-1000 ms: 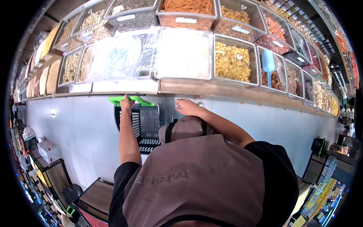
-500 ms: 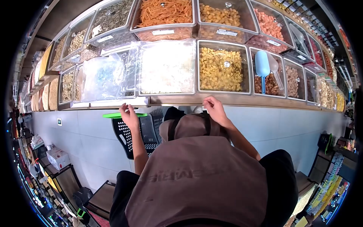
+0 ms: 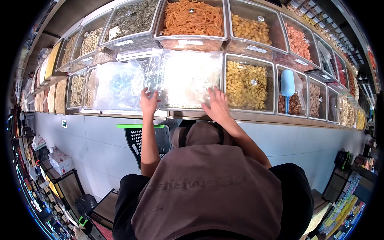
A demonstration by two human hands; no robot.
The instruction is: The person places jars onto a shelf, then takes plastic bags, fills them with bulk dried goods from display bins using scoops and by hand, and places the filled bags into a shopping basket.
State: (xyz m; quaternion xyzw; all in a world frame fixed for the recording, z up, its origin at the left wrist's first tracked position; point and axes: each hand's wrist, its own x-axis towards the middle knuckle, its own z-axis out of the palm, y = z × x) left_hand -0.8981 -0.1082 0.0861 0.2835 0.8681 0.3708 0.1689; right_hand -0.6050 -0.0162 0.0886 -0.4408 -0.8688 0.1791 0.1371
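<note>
My left hand (image 3: 149, 103) is over the front edge of the bins, fingers apart and curved, near the near corner of a shiny clear plastic bag (image 3: 190, 74). That bag lies flat across a lidded bin and glares white under the light. Over the bag's right edge is my right hand (image 3: 218, 105), its fingers spread; whether they press on the plastic I cannot tell. Neither hand holds anything. To the left of my left hand lies another plastic bag (image 3: 120, 85) with a faint bluish print. A bin of yellow pieces (image 3: 246, 86) stands right of my right hand.
A blue scoop (image 3: 287, 84) and a clear scoop (image 3: 299, 86) lie on a bin further right. Behind stand bins of orange strips (image 3: 192, 20), striped seeds (image 3: 132, 18) and pink pieces (image 3: 298, 42). Below the counter edge is a black basket (image 3: 134, 138) with a green rim.
Both hands have moved forward from in front of the counter edge to over the bins, the right one onto the clear bag's area. The view has shifted slightly.
</note>
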